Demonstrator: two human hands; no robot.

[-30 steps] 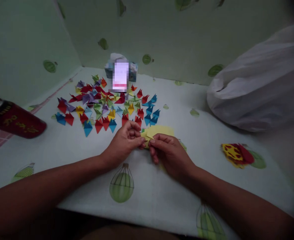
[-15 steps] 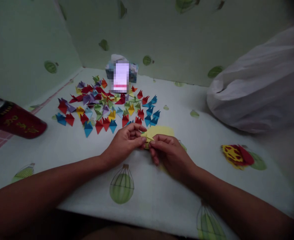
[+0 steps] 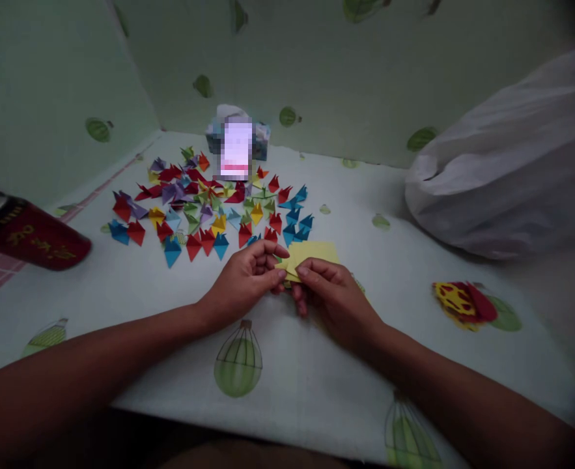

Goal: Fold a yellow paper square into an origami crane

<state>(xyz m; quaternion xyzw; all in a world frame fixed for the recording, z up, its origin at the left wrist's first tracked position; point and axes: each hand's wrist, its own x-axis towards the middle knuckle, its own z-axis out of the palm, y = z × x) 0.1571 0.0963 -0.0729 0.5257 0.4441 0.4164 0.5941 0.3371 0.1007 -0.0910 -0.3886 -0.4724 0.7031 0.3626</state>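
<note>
The hands meet just in front of the paper pile: the left hand (image 3: 242, 281) pinches the near left corner of a yellow sheet (image 3: 311, 253) between thumb and fingers, and the right hand (image 3: 333, 301) pinches the same sheet just beside it, fingertips almost touching. Both are clamped on the sheet, which is lifted a little off the counter (image 3: 135, 293).

Far left of the pile, a dark red can (image 3: 28, 236) lies on its side near the counter's edge; a swing of the left forearm could probably set it rolling. The pile (image 3: 209, 205) of small folded pieces lies just behind the left hand, so a forward push of the knuckles would likely scatter the nearest red and blue ones. Behind the pile stands a tissue box (image 3: 237, 135). The grip is narrow and at one corner only, so the sheet may slip or crease crookedly. Right of the pile, red and yellow scraps (image 3: 463, 301) and a white bag (image 3: 506, 169) lie well apart.
</note>
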